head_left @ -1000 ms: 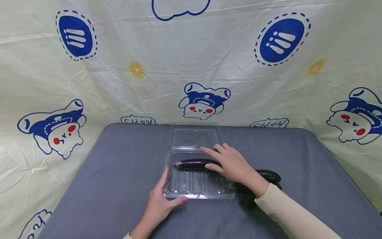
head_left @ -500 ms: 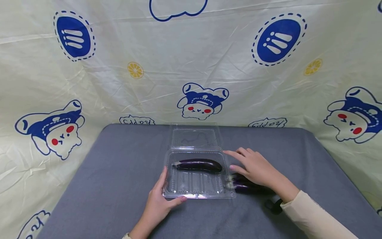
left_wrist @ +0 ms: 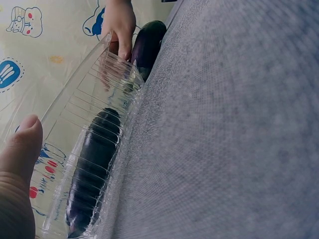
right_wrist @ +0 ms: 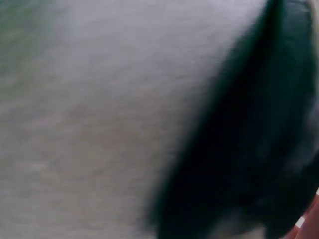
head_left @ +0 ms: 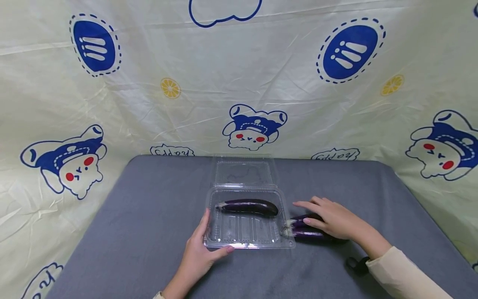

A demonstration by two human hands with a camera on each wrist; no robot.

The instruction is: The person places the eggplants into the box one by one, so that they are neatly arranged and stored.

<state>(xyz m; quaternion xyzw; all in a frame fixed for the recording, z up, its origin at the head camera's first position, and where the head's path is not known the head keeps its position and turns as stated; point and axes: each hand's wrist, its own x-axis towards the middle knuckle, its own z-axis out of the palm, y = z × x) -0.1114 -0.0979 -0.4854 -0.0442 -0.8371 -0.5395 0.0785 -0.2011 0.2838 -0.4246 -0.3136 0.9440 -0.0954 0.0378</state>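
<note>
A clear plastic clamshell box (head_left: 244, 246) lies with its lid folded back in the head view. One dark purple eggplant (head_left: 248, 206) lies in its back half, stem to the left. My left hand (head_left: 198, 251) rests against the box's left front corner, the thumb (left_wrist: 24, 149) straight along its wall. Beyond the right side, two more eggplants (head_left: 313, 234) lie side by side, stems by the box. Over them is my right hand (head_left: 334, 218), fingers extended and thumb above the farther one; contact is unclear. The right wrist view is mostly dark blur.
The box lid (head_left: 244, 172) lies flat behind the box. A grey cloth (head_left: 157, 216) covers the table, and a printed curtain (head_left: 194, 104) hangs behind it. A small black object (head_left: 356, 265) shows beside the right sleeve.
My right hand has let go of the eggplant in the box and moved right, over the two eggplants outside. My left hand has stayed at the box corner.
</note>
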